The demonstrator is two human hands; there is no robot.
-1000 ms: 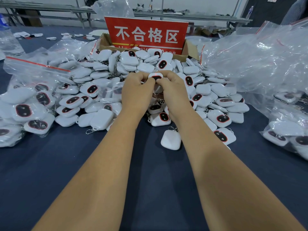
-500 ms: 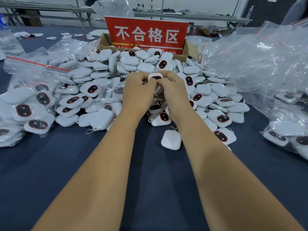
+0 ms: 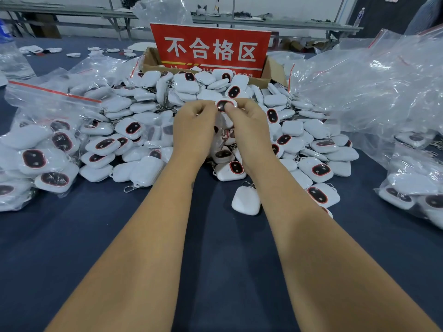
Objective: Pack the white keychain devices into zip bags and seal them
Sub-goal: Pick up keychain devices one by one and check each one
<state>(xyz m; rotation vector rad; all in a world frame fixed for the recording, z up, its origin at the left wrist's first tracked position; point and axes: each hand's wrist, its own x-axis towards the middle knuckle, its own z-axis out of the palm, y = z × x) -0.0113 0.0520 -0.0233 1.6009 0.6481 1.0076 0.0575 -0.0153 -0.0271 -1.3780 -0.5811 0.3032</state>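
Thumbs shifted slightly | both hands (image 3: 224, 121) pinching 1 keychain device (image 3: 225, 105) over pile (image 3: 299, 140)

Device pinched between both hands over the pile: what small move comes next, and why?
Probably lift the device clear of the pile and carry it toward an empty bag. The left hand and right hand both pinch it, and no bag shows around it.

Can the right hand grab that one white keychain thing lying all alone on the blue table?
Probably yes. The lone keychain device lies just beside the right forearm with nothing on top, but the right hand is busy pinching another device with the left hand.
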